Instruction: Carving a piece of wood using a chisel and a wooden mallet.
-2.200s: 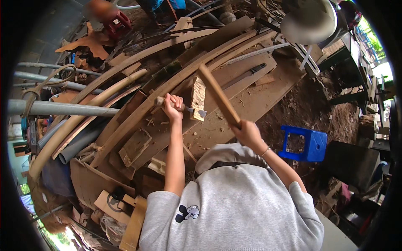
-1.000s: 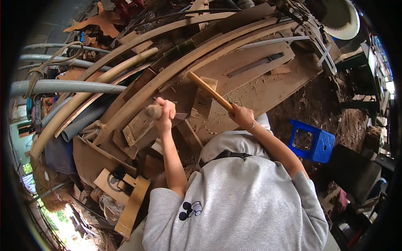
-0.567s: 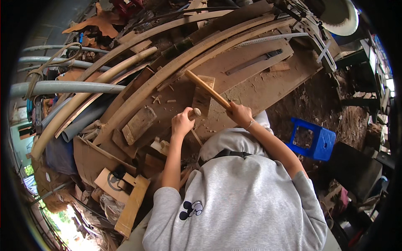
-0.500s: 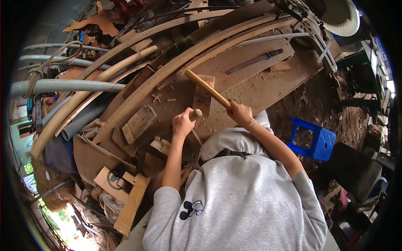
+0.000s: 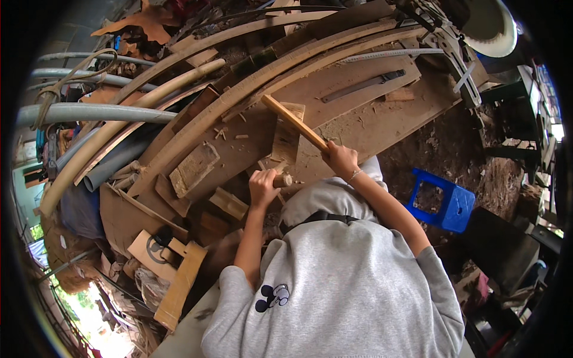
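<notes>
My left hand [image 5: 262, 188] is closed round a tool with a short, round wooden handle [image 5: 283, 181]. The handle's blunt end points right, and the tool's other end is hidden, so I cannot tell its kind. Up and to the right, my right hand [image 5: 341, 159] grips the near end of a long wooden stick [image 5: 295, 124], which slants away to the upper left. Beneath the stick lies a pale wooden block [image 5: 286, 143] on a brown board [image 5: 334, 134] with wood chips scattered over it. The stick and the handle are apart.
Long curved wooden strips [image 5: 239, 95] cross the far side. A dark flat tool [image 5: 364, 86] lies on the board. Grey pipes [image 5: 101, 113] stick in from the left. Loose wood pieces [image 5: 194, 170] lie left of my hands. A blue plastic stool [image 5: 456, 206] is at right.
My left hand has come a little nearer with its tool, and the handle now lies flatter, its end pointing more to the right. My right hand and the stick have barely moved.
</notes>
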`<state>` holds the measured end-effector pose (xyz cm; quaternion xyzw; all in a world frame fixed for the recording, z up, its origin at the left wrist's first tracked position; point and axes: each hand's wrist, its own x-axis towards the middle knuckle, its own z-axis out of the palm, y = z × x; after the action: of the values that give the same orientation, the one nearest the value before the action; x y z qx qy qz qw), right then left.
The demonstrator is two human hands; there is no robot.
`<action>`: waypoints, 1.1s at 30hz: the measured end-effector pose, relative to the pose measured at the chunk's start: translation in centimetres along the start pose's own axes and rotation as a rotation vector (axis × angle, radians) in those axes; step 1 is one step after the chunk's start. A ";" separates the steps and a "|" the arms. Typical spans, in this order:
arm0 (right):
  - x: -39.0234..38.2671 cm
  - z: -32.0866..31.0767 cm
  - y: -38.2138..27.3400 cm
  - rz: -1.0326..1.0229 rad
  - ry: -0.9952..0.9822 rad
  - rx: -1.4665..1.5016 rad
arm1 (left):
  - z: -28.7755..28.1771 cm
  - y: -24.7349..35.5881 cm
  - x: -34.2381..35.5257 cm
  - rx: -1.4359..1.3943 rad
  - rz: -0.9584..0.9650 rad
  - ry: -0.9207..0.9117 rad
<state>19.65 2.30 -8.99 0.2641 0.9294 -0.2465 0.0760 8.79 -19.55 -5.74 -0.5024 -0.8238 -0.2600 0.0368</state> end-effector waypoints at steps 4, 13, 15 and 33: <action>-0.2 -0.1 -0.4 -0.007 0.041 -0.064 | -0.7 0.8 1.2 -0.002 -0.041 -0.046; 0.1 2.0 0.1 -0.053 0.172 -0.197 | -2.6 2.1 3.0 -0.474 -0.776 -0.003; 0.3 2.4 0.1 -0.061 0.185 -0.213 | -4.3 2.0 3.0 -0.807 -1.004 0.061; -0.8 0.9 -0.5 0.037 -0.003 0.146 | -18.5 -1.6 9.1 -0.518 -0.653 0.890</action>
<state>20.06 1.13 -9.35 0.2858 0.9038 -0.3124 0.0625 -0.81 -21.39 12.53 -0.0594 -0.7507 -0.6349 0.1725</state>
